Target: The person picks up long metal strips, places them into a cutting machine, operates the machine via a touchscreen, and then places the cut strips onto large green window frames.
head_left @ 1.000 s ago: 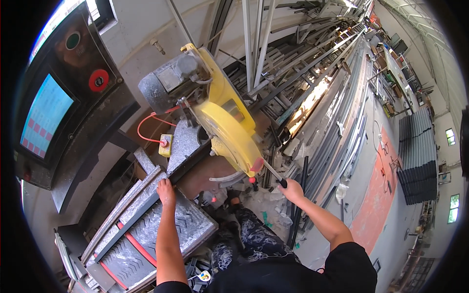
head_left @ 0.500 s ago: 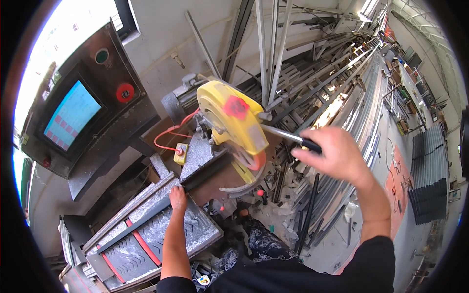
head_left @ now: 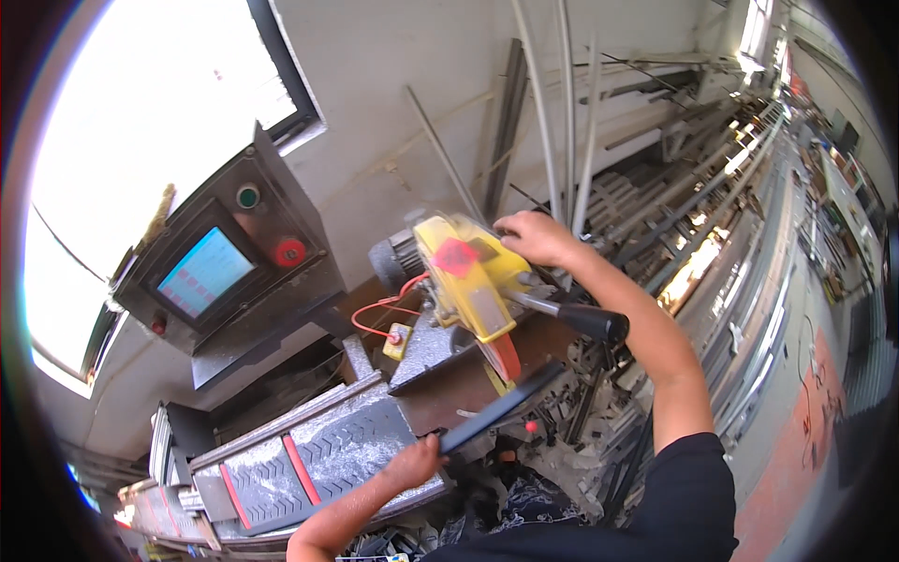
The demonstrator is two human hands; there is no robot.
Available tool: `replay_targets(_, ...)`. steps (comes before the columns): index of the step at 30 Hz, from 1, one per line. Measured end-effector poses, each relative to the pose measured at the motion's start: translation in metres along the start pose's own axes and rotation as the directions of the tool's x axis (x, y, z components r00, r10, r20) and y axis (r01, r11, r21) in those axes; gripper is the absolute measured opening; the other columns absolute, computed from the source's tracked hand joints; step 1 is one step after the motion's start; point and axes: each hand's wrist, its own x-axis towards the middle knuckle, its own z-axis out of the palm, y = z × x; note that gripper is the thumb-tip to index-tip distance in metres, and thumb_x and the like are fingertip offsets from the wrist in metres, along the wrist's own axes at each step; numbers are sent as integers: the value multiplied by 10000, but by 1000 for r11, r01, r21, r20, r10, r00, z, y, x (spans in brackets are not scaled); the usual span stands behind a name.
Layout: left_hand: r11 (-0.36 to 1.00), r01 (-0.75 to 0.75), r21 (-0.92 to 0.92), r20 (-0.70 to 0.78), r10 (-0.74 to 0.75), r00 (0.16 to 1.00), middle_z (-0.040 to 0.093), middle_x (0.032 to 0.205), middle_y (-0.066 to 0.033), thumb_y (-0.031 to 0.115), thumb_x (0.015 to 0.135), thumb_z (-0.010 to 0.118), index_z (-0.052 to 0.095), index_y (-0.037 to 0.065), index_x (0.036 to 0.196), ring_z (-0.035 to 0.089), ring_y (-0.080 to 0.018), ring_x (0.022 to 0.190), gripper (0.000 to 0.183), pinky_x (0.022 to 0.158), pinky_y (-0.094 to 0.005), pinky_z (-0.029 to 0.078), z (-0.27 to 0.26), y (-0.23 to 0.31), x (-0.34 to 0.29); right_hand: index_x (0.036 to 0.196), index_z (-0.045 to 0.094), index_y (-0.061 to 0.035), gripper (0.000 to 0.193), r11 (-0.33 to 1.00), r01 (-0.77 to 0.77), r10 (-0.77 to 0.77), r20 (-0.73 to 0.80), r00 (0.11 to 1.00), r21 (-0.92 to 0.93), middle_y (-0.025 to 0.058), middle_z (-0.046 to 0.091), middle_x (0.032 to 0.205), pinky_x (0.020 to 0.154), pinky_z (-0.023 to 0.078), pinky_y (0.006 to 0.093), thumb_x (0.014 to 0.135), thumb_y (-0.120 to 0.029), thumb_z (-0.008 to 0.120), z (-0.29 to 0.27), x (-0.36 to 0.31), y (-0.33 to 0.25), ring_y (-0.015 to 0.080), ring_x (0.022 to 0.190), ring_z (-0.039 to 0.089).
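My left hand [head_left: 419, 462] is closed around a long dark grey metal bar [head_left: 501, 409]. The bar slants from the lower left up in front of the saw, its far end standing free of the worktable. My right hand [head_left: 536, 238] is at the back right of the yellow blade guard [head_left: 476, 304], thumb and fingers apart; whether it touches the guard I cannot tell. Below my right forearm the saw's lever with a black grip [head_left: 595, 323] sticks out to the right, with no hand on it. An orange-red blade edge [head_left: 504, 360] shows under the guard.
A control box with a lit screen [head_left: 206, 272] stands at the left, by the window. The silvery worktable [head_left: 365, 440] has red strips across it. A yellow switch box [head_left: 397, 341] hangs on an orange cable. Stacked metal profiles [head_left: 740, 309] fill the right side.
My right hand has left the lever grip and moved to the back of the guard. My left hand has drawn the bar off the table toward me. The view has shifted.
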Motion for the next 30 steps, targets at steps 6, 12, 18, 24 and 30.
replay_targets(6, 978, 26, -209, 114, -2, 993, 609, 911, -283, 398, 906, 513, 438, -25, 1015, 592, -460, 863, 443, 756, -507, 468, 40, 13, -87, 1098, 638, -102, 309, 996, -21, 39, 214, 976, -86, 219, 591, 903, 779, 461, 470, 804, -152, 555, 69, 26, 24, 395, 885, 576)
replay_targets(12, 846, 202, -494, 188, -124, 974, 591, 1026, -278, 410, 864, 563, 442, 30, 1114, 589, -409, 963, 472, 829, -483, 455, 140, 31, -137, 1133, 610, -139, 324, 975, -68, 114, 211, 971, -213, 171, 584, 931, 827, 450, 435, 816, -139, 543, 57, 13, 8, 369, 937, 559)
replay_targets(18, 688, 118, -716, 4, -166, 986, 579, 1004, -305, 270, 904, 487, 438, -10, 1050, 549, -451, 1012, 320, 845, -473, 439, 225, 59, -141, 985, 657, -58, 218, 995, 48, -61, 157, 986, 86, 191, 604, 917, 783, 458, 412, 814, -165, 576, 74, 28, 52, 361, 869, 579)
replay_targets(24, 674, 162, -721, -102, -334, 937, 602, 884, -265, 338, 891, 538, 414, -8, 1012, 576, -458, 872, 388, 741, -508, 454, 283, 82, -165, 992, 644, -11, 232, 988, 108, -112, 26, 993, 109, 156, 628, 920, 772, 470, 366, 818, -145, 567, 67, -6, 40, 284, 848, 601)
replay_targets(30, 511, 335, -792, -55, -605, 794, 628, 980, -228, 315, 845, 621, 477, 5, 1052, 589, -411, 965, 399, 779, -491, 467, 358, 137, -225, 989, 633, 26, 240, 954, -51, 126, -242, 962, 295, 134, 641, 915, 753, 475, 326, 822, -125, 550, 100, -162, -39, 225, 829, 604)
